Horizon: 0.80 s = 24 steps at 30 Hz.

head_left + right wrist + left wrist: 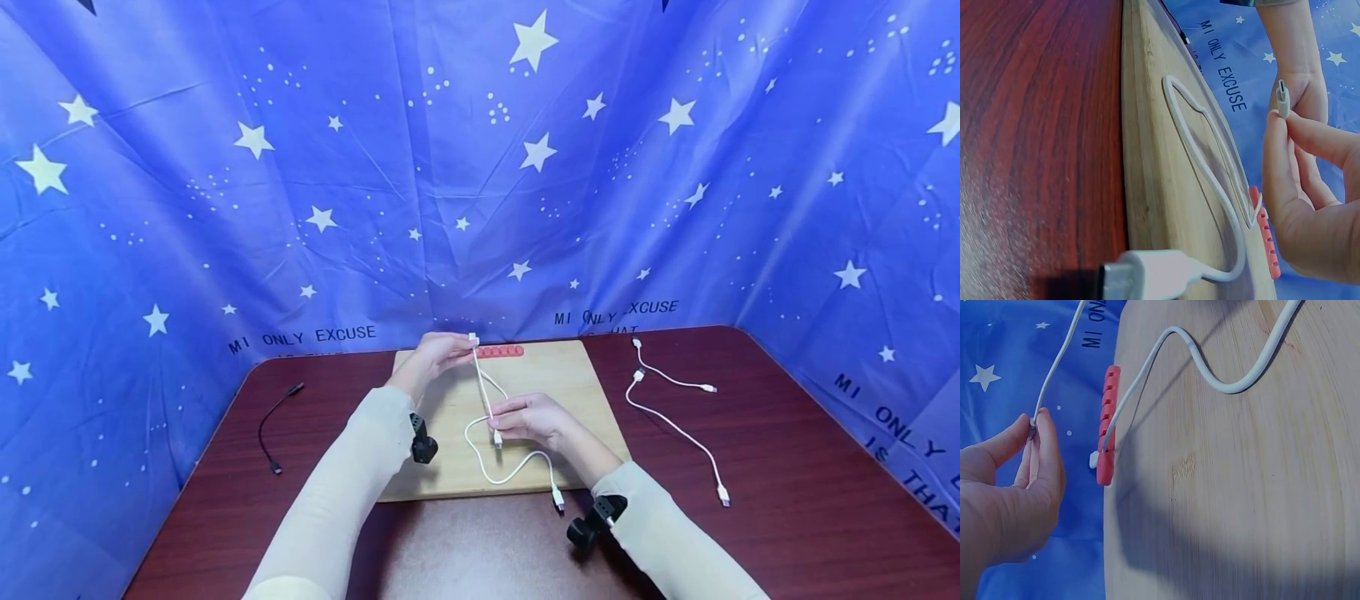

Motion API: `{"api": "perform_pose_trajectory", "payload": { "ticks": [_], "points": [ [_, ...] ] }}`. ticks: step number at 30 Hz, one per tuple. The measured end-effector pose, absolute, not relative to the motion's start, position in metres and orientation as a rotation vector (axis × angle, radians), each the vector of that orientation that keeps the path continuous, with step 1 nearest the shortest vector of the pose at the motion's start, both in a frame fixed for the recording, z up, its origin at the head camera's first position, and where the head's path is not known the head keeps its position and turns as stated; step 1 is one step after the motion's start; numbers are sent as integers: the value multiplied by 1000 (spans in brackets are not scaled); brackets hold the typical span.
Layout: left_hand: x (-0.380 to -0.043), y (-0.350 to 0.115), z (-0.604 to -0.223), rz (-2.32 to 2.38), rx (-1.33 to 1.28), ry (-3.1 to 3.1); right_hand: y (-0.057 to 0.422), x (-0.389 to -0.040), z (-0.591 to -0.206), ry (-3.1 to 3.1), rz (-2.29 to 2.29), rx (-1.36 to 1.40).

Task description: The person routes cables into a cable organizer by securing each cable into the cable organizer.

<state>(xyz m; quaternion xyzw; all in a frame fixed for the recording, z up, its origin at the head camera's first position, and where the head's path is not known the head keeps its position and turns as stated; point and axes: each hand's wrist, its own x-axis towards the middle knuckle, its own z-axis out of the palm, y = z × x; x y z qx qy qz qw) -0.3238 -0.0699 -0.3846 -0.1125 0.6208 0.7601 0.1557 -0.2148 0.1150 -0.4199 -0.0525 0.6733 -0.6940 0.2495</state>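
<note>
A white charging cable (1055, 367) hangs in the air between both hands. My left hand (437, 354) pinches its upper end between thumb and fingers, above the board's far edge. Lower and nearer, my right hand (534, 418) pinches the other end, and its USB-C plug (1283, 102) sticks out past the fingertips. A red slotted cable holder (1105, 469) lies along the far edge of the wooden board (427, 450). A second white cable (1232, 389) sits in an end slot of the holder and curves over the board; its USB plug (557, 498) overhangs the near edge.
On the dark red table (675, 467), two more white cables lie to the right, an upper one (671, 377) and a longer one (678, 425). A short black cable (261, 433) is at the left. A blue star-print curtain (450, 167) hangs behind the table.
</note>
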Motion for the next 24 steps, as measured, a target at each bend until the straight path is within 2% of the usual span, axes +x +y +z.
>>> {"api": "perform_pose_trajectory", "payload": {
  "ticks": [24],
  "points": [
    [-337, -52, -405, 2198, -379, 1783, 126, -221, -419, 1848, -1904, -59]
  ]
}}
